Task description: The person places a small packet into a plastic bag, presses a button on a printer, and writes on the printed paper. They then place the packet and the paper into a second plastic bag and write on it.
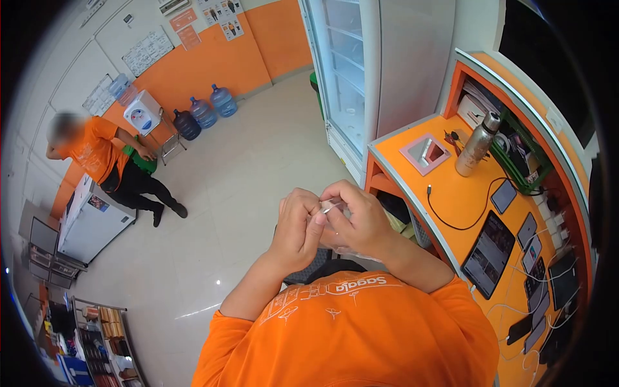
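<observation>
In front of my chest, both hands are together at a thin, clear plastic bag. My left hand pinches the top edge of the bag between thumb and fingers. From the other side my right hand grips the same edge, its thumb close to the left thumb. Below the fingers the bag hangs loose and crumpled, partly hidden behind my right hand and wrist. Whether anything is inside it I cannot make out.
To the right is an orange counter with a pink-framed mirror, a steel bottle, a tablet, several phones and cables. A glass-door fridge stands ahead. Far left, a person in orange stands near a water dispenser.
</observation>
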Motion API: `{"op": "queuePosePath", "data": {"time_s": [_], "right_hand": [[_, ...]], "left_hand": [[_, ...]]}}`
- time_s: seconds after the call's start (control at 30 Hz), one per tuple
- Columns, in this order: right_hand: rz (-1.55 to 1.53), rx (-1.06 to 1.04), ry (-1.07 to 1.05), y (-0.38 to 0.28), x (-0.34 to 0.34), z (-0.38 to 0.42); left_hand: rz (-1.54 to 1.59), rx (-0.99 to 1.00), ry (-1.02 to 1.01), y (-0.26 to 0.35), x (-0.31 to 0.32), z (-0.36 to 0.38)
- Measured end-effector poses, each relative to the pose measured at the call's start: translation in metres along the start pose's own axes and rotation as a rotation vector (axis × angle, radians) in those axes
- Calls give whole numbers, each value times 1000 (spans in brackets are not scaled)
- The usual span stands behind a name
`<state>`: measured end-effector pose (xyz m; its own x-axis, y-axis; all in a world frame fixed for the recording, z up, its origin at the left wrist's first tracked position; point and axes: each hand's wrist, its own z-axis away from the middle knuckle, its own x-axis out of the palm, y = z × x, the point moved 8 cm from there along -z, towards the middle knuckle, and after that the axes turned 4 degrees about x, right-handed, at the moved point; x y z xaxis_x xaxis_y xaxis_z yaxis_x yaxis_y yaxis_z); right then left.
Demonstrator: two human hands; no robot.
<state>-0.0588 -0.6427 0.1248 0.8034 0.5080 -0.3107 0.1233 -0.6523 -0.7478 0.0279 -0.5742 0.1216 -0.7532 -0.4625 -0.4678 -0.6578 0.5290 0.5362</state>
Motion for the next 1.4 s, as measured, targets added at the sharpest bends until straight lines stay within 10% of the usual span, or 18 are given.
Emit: {"op": "queuePosePath", "data": {"time_s": [0.27,0.67,1.0,1.4], "right_hand": [[383,-247,94,-26,-7,12],[225,49,108,2,-15,22],[438,-355,52,-28,9,26],[358,-216,-19,-22,19,29]], "left_hand": [[-346,112,-108,33,-6,1],[-217,145,-10,25,11,14],[-418,106,-22,25,-9,22],[-363,137,-80,31,-8,27]]}}
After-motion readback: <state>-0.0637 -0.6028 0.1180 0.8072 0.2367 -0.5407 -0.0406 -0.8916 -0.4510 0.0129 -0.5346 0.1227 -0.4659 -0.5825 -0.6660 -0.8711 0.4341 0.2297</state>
